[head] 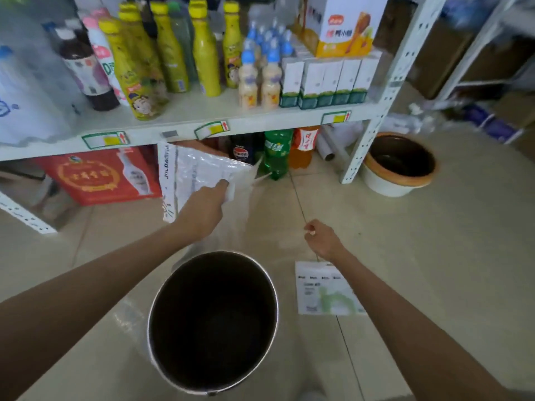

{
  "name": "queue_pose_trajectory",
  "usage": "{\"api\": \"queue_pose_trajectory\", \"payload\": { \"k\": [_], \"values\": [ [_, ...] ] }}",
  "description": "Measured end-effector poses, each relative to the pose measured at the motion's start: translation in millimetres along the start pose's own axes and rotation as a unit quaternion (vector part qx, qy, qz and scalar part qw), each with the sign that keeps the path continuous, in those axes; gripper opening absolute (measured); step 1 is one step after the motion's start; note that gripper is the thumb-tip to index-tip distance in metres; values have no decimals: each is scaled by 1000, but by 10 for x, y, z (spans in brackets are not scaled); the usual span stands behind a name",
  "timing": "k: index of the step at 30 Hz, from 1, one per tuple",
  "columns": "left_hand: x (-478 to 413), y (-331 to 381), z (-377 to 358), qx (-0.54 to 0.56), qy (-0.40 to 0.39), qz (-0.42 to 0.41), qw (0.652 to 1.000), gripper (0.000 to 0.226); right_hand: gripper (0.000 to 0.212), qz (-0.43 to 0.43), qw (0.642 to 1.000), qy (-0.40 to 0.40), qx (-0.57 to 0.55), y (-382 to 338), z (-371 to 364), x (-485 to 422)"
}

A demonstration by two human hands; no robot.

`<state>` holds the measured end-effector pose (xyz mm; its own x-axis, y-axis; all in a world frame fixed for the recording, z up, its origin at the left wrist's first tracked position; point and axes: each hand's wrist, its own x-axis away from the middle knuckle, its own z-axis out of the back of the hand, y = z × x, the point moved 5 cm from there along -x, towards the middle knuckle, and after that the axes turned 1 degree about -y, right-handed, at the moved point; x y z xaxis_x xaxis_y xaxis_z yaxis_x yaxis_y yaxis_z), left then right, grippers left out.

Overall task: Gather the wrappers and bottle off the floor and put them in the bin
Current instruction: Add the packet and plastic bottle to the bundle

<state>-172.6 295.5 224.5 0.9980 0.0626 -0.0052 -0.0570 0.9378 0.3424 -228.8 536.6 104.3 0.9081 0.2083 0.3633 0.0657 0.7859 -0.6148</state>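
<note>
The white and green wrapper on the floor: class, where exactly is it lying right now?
The white and green wrapper lies flat on the tiles, right of the metal bin, partly under the right forearm.

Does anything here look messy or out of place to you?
Yes. A white and green wrapper lies flat on the floor tiles right of the bin, partly under the right forearm. The left hand holds up a crinkled white wrapper. Pale litter also lies by the far shelving.

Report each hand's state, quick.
Left hand: closed on the white wrapper.
Right hand: closed, pinching something small; cannot tell what.
</note>
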Motion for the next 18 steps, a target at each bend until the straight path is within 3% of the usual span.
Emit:
{"api": "queue_pose_trajectory", "payload": {
  "k": [4,9,13,16,18],
  "values": [
    [-261,86,-598,4,-67,-8,998,55,38,-55,993,-81,71,773,-666,-249],
    [-380,-77,-875,32,-77,4,996,53,48,-129,941,-238,202,1599,-1859,-43],
    [-436,-316,-1002,42,-82,14,996,48,60,-87,953,-179,229,1586,-2225,267],
    [-426,-430,-985,41,-96,25,994,51,55,-111,976,-146,118,1451,-2238,195],
    [-404,-438,-893,38,-90,20,995,54,44,-118,988,-78,61,1370,-2123,9]
  ]
}}
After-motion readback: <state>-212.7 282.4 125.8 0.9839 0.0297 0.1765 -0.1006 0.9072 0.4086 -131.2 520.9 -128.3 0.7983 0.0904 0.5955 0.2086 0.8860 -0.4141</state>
